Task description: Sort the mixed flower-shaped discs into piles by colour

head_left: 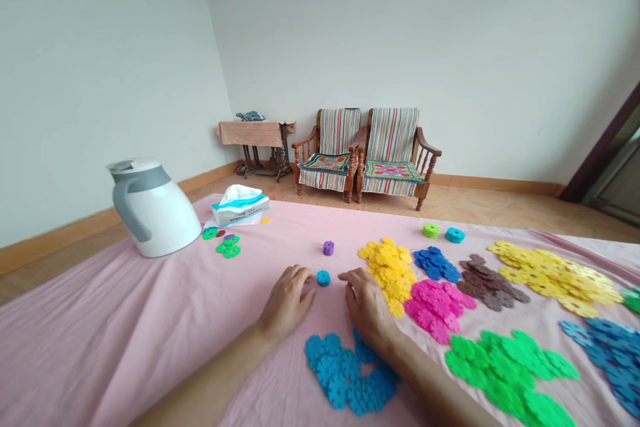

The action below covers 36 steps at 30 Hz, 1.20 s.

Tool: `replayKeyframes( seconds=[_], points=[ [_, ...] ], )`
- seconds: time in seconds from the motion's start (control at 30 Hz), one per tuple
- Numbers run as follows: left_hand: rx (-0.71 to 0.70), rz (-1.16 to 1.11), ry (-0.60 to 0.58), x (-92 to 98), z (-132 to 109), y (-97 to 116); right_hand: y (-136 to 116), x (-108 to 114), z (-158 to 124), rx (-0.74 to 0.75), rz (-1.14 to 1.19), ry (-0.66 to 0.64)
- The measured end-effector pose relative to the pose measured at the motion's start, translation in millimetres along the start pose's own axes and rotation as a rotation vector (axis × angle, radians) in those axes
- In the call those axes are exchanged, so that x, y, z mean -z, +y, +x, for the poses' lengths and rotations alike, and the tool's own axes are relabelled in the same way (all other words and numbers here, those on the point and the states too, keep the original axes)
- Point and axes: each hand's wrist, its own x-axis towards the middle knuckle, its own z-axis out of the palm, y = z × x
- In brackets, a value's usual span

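Observation:
A small stack of blue snowflake discs (323, 278) sits on the pink cloth, between my two hands. My left hand (289, 301) is just left of it, with bent fingers, a gap between thumb and forefinger, and nothing visible in them. On the other side, my right hand (369, 303) reaches toward the stack with fingers loosely apart, holding nothing I can see. A loose pile of blue snowflake discs (345, 373) lies nearer to me, partly under my right forearm. Beyond the blue stack stands a purple stack (329, 248).
To the right lie yellow (390, 270), pink (439, 307), brown (487, 283) and green disc piles (505, 370). Lime (431, 231) and teal stacks (455, 235) stand behind them. A white jug (165, 217), a tissue pack (241, 207) and some green discs (229, 248) are at left.

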Motion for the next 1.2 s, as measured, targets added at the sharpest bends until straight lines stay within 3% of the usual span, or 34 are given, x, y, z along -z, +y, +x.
replayKeyframes(
  seconds=[0.2,0.43,0.63,1.2],
  points=[
    [0.043,-0.124,-0.079,2.8,7.4,-12.0,11.6,32.0,-33.9,-0.02,0.053,0.069],
    [-0.057,-0.154,-0.291,10.8,37.8,-6.7,31.6,55.9,-73.6,-0.026,0.054,0.126],
    [-0.171,-0.121,-0.367,11.5,51.2,-9.1,30.2,54.0,-74.5,-0.098,0.102,0.193],
    [-0.166,-0.196,-0.429,4.8,57.0,-12.4,31.0,54.0,-73.0,-0.13,0.159,0.136]
  ],
)
